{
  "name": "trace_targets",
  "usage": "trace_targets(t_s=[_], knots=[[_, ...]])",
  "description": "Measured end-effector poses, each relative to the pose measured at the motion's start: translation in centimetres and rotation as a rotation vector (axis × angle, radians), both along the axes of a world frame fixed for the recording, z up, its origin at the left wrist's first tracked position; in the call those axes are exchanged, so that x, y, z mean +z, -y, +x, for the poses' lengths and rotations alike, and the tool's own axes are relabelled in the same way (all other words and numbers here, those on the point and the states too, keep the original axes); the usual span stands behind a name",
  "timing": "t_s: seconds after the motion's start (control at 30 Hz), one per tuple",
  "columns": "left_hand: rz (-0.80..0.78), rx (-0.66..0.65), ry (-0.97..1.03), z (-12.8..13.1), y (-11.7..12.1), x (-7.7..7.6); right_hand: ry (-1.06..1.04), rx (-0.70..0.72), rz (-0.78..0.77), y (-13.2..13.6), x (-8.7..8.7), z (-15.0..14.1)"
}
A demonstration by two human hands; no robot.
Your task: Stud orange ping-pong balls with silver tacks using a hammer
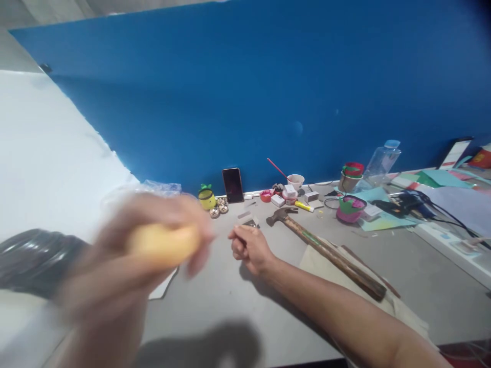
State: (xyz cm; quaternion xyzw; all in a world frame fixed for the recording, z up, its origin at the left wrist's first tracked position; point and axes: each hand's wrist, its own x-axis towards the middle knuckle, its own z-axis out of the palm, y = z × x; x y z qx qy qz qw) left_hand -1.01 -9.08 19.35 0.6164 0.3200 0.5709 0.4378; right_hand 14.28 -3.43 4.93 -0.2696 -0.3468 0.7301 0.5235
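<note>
My left hand (115, 255) is raised close to the camera at the left, smeared by motion. Its fingers are wrapped round a yellow rounded thing (164, 244), too blurred to name. My right hand (251, 248) is closed in a loose fist just over the grey table; what it holds, if anything, is hidden. Just behind this fist lies a small flat greyish piece (251, 222), partly covered by the knuckles. To the right of the fist, a claw hammer (326, 245) with a worn wooden handle lies on a beige cloth (312, 263).
Along the blue partition (245, 92) stand a phone (232, 185), a yellow pot (207, 198) and a paper cup (295, 181). At right are a plastic bottle (383, 161), coloured paper (441, 178) and a white power strip (454, 255). A dark plastic-wrapped bundle (38, 260) sits at left.
</note>
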Motion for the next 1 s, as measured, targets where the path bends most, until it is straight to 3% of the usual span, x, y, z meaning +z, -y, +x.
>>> trace_targets(t_s=[0.07, 0.17, 0.23, 0.3, 0.4, 0.47, 0.53, 0.7, 0.83, 1.0], knots=[[-0.007, 0.044, -0.182, 0.5, -1.6, -2.3, 0.019, -0.063, -0.018, -1.2, -0.4, 0.4], [-0.125, 0.223, -0.442, 0.1, -4.9, -7.2, 0.186, -0.167, 0.101, -2.2, -0.8, 1.1], [-0.310, 0.240, -0.465, -0.5, -6.6, -10.4, 0.328, -0.264, 0.229, -3.0, -0.9, 2.0], [-0.382, 0.230, -0.449, -0.8, -7.6, -13.0, 0.460, -0.360, 0.316, -4.2, -1.1, 3.3], [-0.403, 0.191, -0.392, -0.5, -7.7, -15.5, 0.534, -0.503, 0.258, -6.4, -1.8, 5.3], [-0.407, 0.142, -0.340, -0.1, -7.4, -16.6, 0.543, -0.593, 0.191, -7.7, -2.5, 6.3], [-0.387, 0.105, -0.335, 0.0, -7.1, -17.4, 0.594, -0.593, 0.166, -8.4, -3.3, 6.8], [-0.258, 0.108, -0.438, -0.4, -6.7, -18.1, 1.001, -0.456, 0.437, -7.6, -4.2, 6.4], [-0.242, 0.113, -0.467, -0.4, -6.5, -18.1, 1.348, -0.340, 0.566, -6.6, -3.3, 6.1], [-0.246, 0.087, -0.501, -0.7, -6.8, -18.4, 1.575, -0.164, 0.654, -7.5, -0.9, 5.7]])
